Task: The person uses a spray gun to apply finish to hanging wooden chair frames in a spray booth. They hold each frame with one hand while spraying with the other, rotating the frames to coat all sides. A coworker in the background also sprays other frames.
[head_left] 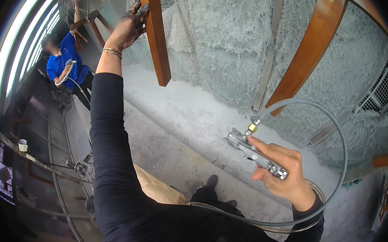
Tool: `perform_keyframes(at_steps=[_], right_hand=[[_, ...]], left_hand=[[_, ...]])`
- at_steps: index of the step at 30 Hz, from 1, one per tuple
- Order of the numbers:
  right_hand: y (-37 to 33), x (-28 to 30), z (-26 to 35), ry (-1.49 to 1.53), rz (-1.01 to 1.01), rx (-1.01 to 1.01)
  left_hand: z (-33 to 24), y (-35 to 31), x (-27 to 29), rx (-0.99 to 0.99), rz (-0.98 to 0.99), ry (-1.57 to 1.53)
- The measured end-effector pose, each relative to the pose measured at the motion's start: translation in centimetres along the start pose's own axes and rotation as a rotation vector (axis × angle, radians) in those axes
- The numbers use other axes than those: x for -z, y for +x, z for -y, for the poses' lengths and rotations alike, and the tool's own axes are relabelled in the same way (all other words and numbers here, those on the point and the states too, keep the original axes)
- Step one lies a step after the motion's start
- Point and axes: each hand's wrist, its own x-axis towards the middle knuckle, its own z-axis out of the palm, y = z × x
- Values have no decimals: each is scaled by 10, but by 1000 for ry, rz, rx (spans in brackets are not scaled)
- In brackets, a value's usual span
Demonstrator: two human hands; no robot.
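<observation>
My left hand (127, 28) is raised at the upper left, its darkened fingers closed against the edge of a brown wooden leg (158, 42) that hangs down from the top. My right hand (285, 172) grips a silver spray gun (255, 156), its nozzle end turned to the left. From the gun's brass fitting (252, 128) a grey hose (346, 149) loops right, round my right forearm and across my body. A second, curved wooden leg (309, 52) hangs above the gun, apart from it.
A wall of pale fibrous filter (226, 42) with metal strips stands ahead. A co-worker in a blue shirt (68, 51) holds another spray gun (70, 63) at the left. Pipes and rails (61, 156) run along the left; brown paper (155, 186) lies beside my body.
</observation>
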Motion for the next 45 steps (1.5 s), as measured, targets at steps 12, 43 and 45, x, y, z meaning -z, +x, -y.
perform_keyframes(at_steps=[12,43,45], right_hand=[[131,-1,61,-172,-489,327],[220,-78,10,-224,-921,-114],[227,-95,8,-279,-838,-79]], left_hand=[[21,33,6,-89,-71,203],[125,241,45,-37,113,-219],[128,252,28,-76,126,-284]])
